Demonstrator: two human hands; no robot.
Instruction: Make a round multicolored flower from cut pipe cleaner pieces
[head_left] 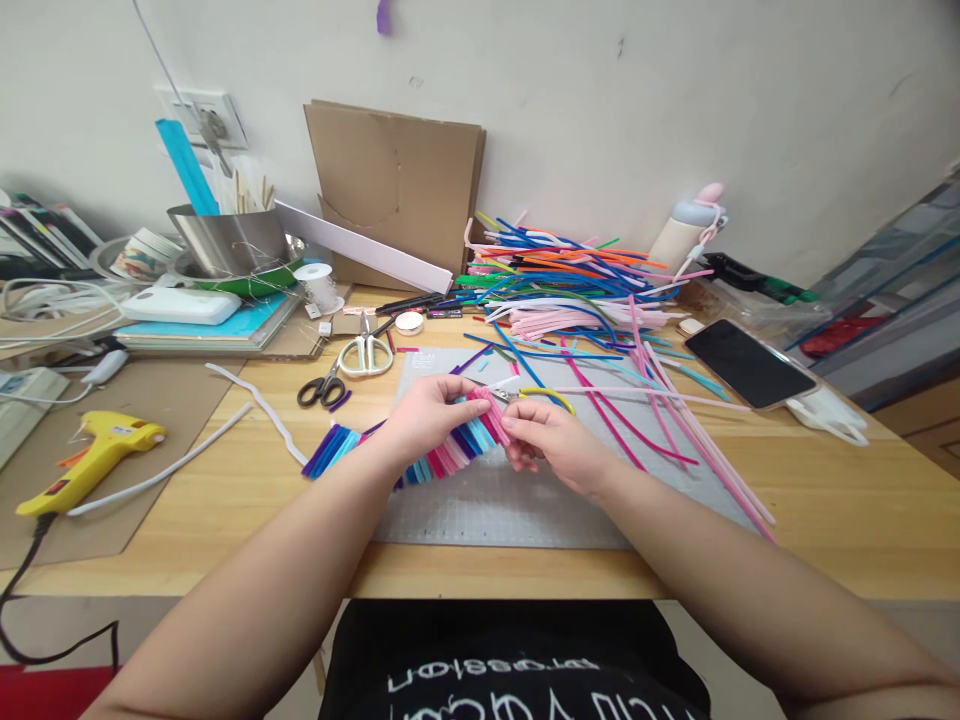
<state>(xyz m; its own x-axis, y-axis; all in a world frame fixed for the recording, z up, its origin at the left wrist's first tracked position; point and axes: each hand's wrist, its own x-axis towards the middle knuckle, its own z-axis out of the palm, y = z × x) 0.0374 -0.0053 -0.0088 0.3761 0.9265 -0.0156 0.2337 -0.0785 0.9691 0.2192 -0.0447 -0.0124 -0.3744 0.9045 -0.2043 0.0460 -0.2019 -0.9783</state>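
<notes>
A row of short pipe cleaners (448, 455), side by side in purple, blue, pink and magenta, lies across my hands above the grey cutting mat (480, 525). My left hand (429, 412) is closed on the row from above, thumb against its pink right end. Fingers pinched, my right hand (559, 442) holds the pink pipe cleaner at that same end. Pliers with yellow handles (551, 397) show just behind my right fingers; whether a finger touches them I cannot tell. The row's left end passes behind my left wrist.
Left are a yellow glue gun (94, 460), black scissors (322, 388) and white-handled scissors (365, 352). Loose pink pipe cleaners (697, 440) cross the mat's right side. Behind lies a colourful pipe cleaner pile (570, 265); a phone (750, 363) lies right.
</notes>
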